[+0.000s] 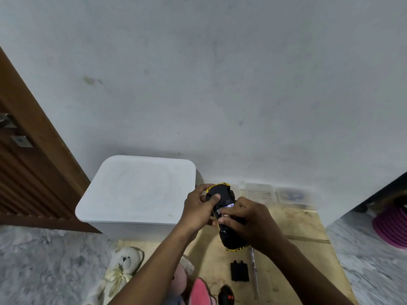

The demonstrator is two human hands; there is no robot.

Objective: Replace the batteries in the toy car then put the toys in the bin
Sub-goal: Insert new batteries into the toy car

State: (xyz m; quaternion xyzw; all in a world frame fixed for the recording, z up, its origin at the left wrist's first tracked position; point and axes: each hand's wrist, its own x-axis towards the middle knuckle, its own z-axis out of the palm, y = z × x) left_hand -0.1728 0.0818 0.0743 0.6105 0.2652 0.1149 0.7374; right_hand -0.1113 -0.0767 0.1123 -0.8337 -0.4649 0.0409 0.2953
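While my left hand point(197, 213) grips the upturned car point(220, 193) low and just right of centre, my right hand point(251, 223) pinches a battery point(228, 207) at its open bay. I judge the car light, stiff and slick, so it is best held by its sides.

Wall: pale grey-white plastered wall point(220, 73), evenly lit, marked by a few dark smudges. Door: brown wooden slatted door point(26, 183) at far left, fitted with a metal handle point(6, 121). Floor: grey mottled stone floor point(44, 260), bearing a light plywood board point(297, 227) set against the wall; a magenta ribbed mat point(392, 227) lies at far right.
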